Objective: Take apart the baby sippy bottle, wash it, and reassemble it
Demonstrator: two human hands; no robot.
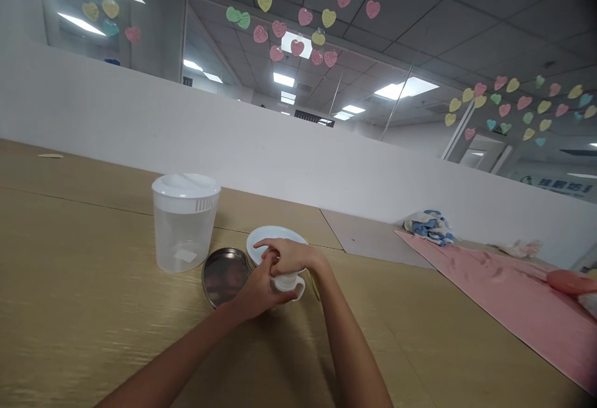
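A small white cup (285, 282) with a loop handle is just above the table, its handle to the right. My left hand (261, 290) is wrapped round its left side, with the thumb below. Over the cup's top, my right hand (290, 255) has bent fingers and a forefinger pointing left. Whatever its fingers grip is hidden. Behind the hands lies a pale, round plate (268, 232), partly covered by them. A shiny metal kidney-shaped dish (226, 275) sits left of my left hand. Something thin and green (315, 287) shows beside my right wrist.
A clear plastic bucket (181, 234) with a white lid stands at the back left. To the right lies a pink cloth (494, 283), with a crumpled blue and white cloth (430, 227) at its far end. A low white wall (280, 153) borders the table's back.
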